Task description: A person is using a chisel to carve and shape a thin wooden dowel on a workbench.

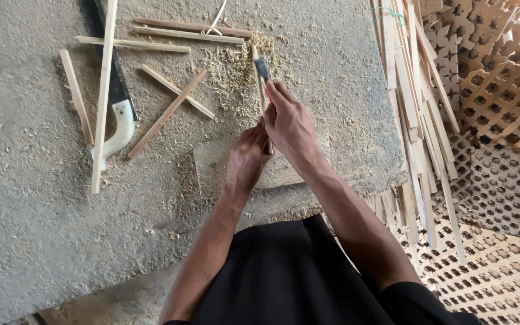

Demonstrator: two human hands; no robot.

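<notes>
head view: right hand (pixel 290 123) clenched around a knife (pixel 262 67), blade against a thin wooden strip (pixel 259 84). left hand (pixel 247 157) grips the strip's lower end over the concrete slab (pixel 43 210). shavings (pixel 233 72) lie just beyond; loose sticks (pixel 170 108) to the left.

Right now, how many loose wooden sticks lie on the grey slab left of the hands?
7: two parallel at the top, one long upright across the saw, one short at far left, two crossed in the middle. Shavings may hide more.
</notes>
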